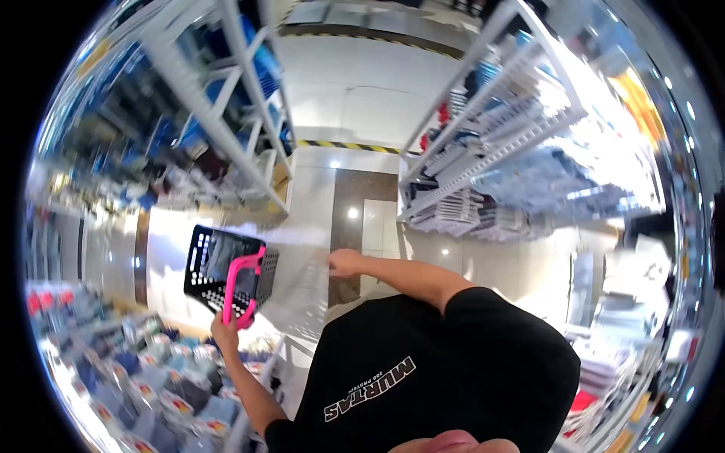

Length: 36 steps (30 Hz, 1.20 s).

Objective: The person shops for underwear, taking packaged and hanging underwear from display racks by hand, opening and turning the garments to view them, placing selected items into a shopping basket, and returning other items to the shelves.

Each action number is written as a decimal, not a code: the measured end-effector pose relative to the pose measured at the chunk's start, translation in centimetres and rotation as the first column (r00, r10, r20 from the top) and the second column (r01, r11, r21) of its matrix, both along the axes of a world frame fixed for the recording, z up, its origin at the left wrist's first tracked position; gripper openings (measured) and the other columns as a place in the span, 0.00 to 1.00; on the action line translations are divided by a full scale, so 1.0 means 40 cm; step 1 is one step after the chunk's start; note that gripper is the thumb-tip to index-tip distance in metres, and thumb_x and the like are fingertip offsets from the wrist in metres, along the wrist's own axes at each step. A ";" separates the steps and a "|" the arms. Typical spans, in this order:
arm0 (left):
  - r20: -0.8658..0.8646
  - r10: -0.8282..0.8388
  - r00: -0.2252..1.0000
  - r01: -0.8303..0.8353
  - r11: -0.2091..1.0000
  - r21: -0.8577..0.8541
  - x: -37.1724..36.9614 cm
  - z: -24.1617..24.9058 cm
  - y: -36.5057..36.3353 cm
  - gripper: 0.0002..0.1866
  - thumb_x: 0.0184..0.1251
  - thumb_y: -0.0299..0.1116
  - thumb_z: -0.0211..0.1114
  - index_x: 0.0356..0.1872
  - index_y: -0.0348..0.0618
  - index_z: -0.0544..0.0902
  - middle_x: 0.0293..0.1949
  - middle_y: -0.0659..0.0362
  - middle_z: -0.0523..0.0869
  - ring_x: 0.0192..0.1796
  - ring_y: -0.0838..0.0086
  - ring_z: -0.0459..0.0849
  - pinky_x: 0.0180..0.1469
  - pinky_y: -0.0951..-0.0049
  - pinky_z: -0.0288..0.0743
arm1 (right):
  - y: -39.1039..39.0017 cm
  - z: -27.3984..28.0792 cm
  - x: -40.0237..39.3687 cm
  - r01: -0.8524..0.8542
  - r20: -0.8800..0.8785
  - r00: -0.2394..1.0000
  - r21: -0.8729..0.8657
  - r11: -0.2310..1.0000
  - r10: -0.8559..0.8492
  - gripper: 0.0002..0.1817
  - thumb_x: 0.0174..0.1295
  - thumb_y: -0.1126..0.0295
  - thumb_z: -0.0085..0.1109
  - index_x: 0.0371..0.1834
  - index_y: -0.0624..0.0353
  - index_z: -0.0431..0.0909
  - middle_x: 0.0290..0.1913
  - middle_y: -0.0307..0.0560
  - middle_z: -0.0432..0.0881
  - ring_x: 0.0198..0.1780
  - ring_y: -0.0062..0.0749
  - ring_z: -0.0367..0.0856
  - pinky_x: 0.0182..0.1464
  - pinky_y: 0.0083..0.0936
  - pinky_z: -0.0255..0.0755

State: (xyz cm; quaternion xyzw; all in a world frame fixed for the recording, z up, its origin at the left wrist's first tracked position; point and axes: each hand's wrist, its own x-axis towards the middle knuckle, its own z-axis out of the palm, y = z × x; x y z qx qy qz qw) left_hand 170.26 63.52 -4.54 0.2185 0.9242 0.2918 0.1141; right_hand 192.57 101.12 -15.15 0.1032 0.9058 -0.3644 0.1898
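Observation:
My left hand (224,332) is wrapped round the pink handle (234,283) of a black plastic shopping basket (198,283). The basket hangs tilted at my left side, its perforated walls showing. A greyish patch shows inside it, but I cannot make out whether anything lies there. Across the front of my body reaches my right arm, and my right hand (346,263) hovers over the walkway with fingers curled in. Nothing shows in that hand, and it touches neither the basket nor a shelf.
White shelving racks with folded clothes (453,211) stand ahead on the right, and another stocked rack (219,98) on the left. Folded garments (174,385) cover a display at lower left. More stacks (604,362) lie at lower right. Yellow-black tape (347,145) crosses the tiled floor (310,219).

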 end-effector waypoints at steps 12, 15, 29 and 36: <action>-0.388 -0.163 0.907 0.262 0.940 0.219 0.236 0.120 0.491 0.26 0.58 0.34 0.71 0.58 0.38 0.78 0.54 0.46 0.81 0.61 0.49 0.76 0.64 0.56 0.68 | 0.227 0.052 0.793 0.990 -0.061 0.123 -0.064 0.127 -0.990 0.19 0.56 0.60 0.67 0.47 0.62 0.84 0.38 0.49 0.87 0.41 0.38 0.86 0.47 0.31 0.79; 0.174 -0.607 0.776 0.556 0.787 0.267 0.403 0.139 0.673 0.24 0.62 0.37 0.70 0.57 0.38 0.79 0.55 0.48 0.81 0.57 0.52 0.79 0.62 0.59 0.71 | 0.278 0.055 0.837 0.989 -0.147 0.123 -0.061 0.134 -0.981 0.25 0.57 0.65 0.67 0.58 0.62 0.76 0.43 0.52 0.84 0.41 0.36 0.85 0.45 0.31 0.79; -0.026 -0.652 0.757 0.539 0.602 0.588 1.055 0.230 1.293 0.33 0.59 0.34 0.74 0.65 0.38 0.72 0.61 0.48 0.76 0.59 0.58 0.79 0.63 0.60 0.71 | 0.829 0.293 1.287 0.846 -0.594 -0.358 -0.533 0.019 -0.721 0.28 0.63 0.76 0.64 0.66 0.65 0.66 0.51 0.50 0.79 0.50 0.34 0.79 0.53 0.27 0.75; -0.032 -0.629 0.777 0.525 0.619 0.584 1.157 0.281 1.494 0.33 0.61 0.28 0.73 0.66 0.37 0.69 0.63 0.50 0.76 0.60 0.64 0.78 0.63 0.64 0.71 | 0.967 0.491 1.409 0.750 -0.687 -0.423 -0.632 0.197 -0.591 0.36 0.62 0.71 0.70 0.71 0.62 0.60 0.61 0.51 0.72 0.60 0.35 0.73 0.63 0.29 0.70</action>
